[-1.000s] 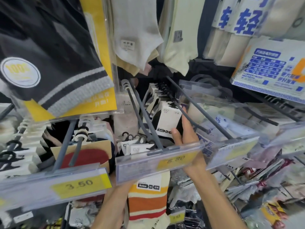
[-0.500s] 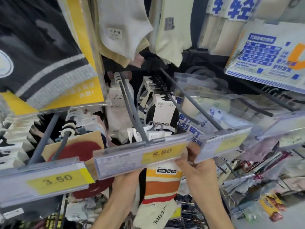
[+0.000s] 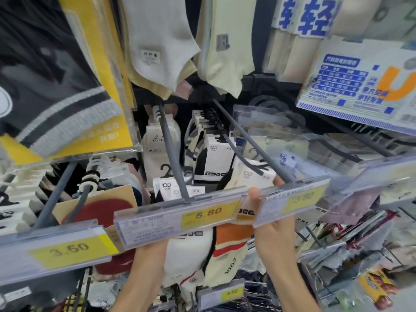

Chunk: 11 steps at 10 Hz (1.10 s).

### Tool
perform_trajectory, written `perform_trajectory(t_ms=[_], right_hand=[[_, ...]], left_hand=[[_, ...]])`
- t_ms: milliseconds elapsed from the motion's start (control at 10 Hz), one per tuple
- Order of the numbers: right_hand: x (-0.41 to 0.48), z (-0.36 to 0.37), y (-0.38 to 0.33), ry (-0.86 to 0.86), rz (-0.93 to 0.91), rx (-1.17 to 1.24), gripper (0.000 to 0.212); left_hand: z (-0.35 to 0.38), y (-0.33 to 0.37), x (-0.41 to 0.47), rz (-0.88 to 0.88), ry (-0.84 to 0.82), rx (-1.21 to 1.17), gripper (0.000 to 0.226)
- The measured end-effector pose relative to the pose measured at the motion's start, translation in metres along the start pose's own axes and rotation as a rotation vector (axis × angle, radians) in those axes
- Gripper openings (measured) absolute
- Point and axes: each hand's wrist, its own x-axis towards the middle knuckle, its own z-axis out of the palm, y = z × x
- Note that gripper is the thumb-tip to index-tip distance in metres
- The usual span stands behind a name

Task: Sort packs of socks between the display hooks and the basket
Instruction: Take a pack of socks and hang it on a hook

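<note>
- Right hand (image 3: 275,233): raised between the price strips, thumb and fingers pinching a white-carded sock pack (image 3: 254,176).
- Sock pack: just above the hand, at the near tip of the dark display hook (image 3: 247,161), whose long axis runs up and away from the hand.
- Left hand: hidden behind the 5.80 price strip (image 3: 180,215); state cannot be told.

Tight here: 5.80 strip (image 3: 180,218) and right strip (image 3: 292,202) bar the near ends of the hooks (image 3: 172,152); the right hand (image 3: 274,238) with its sock pack (image 3: 254,176) fills the gap between.
</note>
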Motion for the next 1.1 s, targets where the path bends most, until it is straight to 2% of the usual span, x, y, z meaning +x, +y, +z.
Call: perform_trajectory(t_ms=[200,300,400,500,600,700,800,900,1000,1100], right_hand=[[0.026,0.011,0.025,-0.049,-0.035,0.08,0.037],[0.038,0.015,0.031,-0.136,-0.05,0.147,0.056],[0.042,0.021,0.031,-0.189,-0.031,0.11,0.077],[0.043,0.025,0.032,-0.194,0.046,0.08,0.048],[0.029,0.028,0.016,-0.131,0.07,0.062,0.036],[-0.009,0.023,0.009,-0.059,0.068,0.106,0.029],[-0.043,0.018,-0.001,-0.075,0.097,0.053,0.043],[-0.054,0.011,-0.001,-0.096,0.225,0.016,0.031],[-0.058,-0.006,0.004,-0.072,0.323,0.069,0.021],[-0.061,-0.02,0.009,-0.076,0.368,0.152,0.021]], left_hand=[[-0.005,0.0,-0.002,0.027,-0.082,0.025,0.011],[-0.004,0.004,-0.006,0.066,-0.11,-0.053,0.052],[-0.003,0.002,-0.006,0.067,-0.152,-0.033,0.059],[-0.002,-0.002,-0.008,0.121,-0.175,0.032,0.066],[-0.001,-0.002,-0.009,0.134,-0.177,0.047,0.07],[-0.003,-0.007,-0.009,0.185,-0.188,0.138,0.072],[0.0,-0.012,-0.014,0.227,-0.265,0.254,0.047],[0.002,-0.024,-0.018,0.143,-0.294,0.225,0.045],[-0.001,-0.035,-0.019,-0.042,-0.312,0.102,0.076],[-0.001,-0.041,-0.021,-0.049,-0.33,0.118,0.088]])
